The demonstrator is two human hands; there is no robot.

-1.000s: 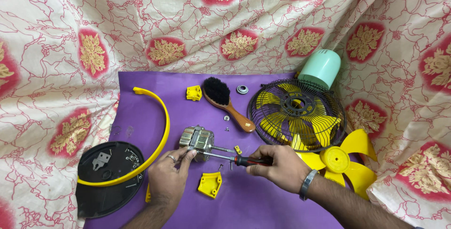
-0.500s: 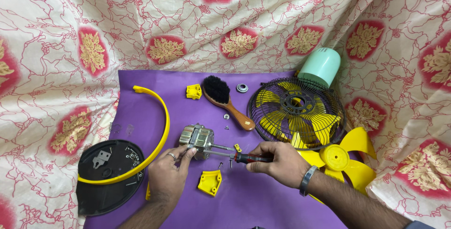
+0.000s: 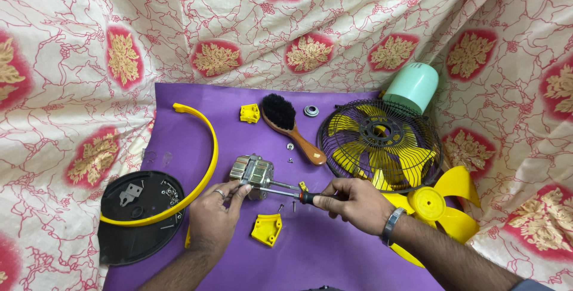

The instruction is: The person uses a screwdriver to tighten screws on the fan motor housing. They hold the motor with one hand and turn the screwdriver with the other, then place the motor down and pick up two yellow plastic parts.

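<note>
Steadying the small fan motor (image 3: 253, 174) against the purple mat (image 3: 334, 255), the left hand (image 3: 210, 222) is closing its fingertips on the casing so it is not turning. The right hand (image 3: 353, 202) is wrapping fully around the screwdriver (image 3: 286, 194), its tip meeting the motor just beside those fingertips. Loose screws (image 3: 287, 206) are lying directly under the shaft; a yellow bracket (image 3: 266, 229) is sitting below the grip.
</note>
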